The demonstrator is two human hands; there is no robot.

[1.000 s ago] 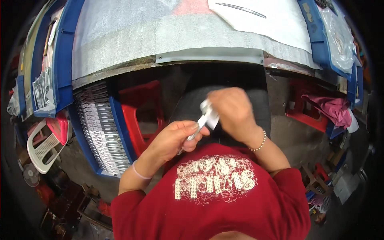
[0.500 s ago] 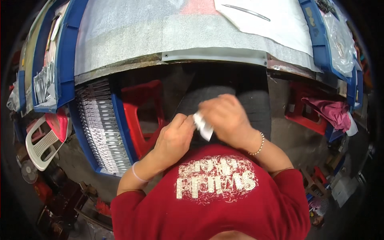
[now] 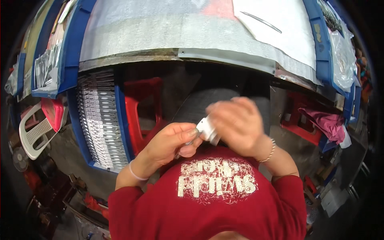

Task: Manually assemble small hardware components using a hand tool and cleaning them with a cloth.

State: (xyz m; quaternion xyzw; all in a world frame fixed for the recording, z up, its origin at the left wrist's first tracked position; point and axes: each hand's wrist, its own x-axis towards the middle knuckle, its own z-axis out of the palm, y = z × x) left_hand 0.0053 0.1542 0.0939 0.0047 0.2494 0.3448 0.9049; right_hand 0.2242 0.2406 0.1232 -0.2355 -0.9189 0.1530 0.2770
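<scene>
A small white card (image 3: 208, 129), folded or bent, is between my hands above my lap. At its left edge my left hand (image 3: 171, 143) is closed, with thumb and forefinger pinching it. Something thin and metallic shows by those fingers, too small to name. My right hand (image 3: 240, 126) is at the card's right side, its fingers smeared by motion, so their grip on the card is unclear.
Ahead lies a cloth-covered table (image 3: 168, 36) with a pen (image 3: 262, 22) on white sheeting. At left below it, a blue crate (image 3: 124, 132) holds rows of carded metal tools (image 3: 104, 120). Blue trays (image 3: 72, 44) flank the table; red stools (image 3: 134, 108) stand beneath.
My left hand has turned so its thumb and forefinger show. My right hand has moved slightly right, its fingers lifted more open around the card. The view has shifted a little.
</scene>
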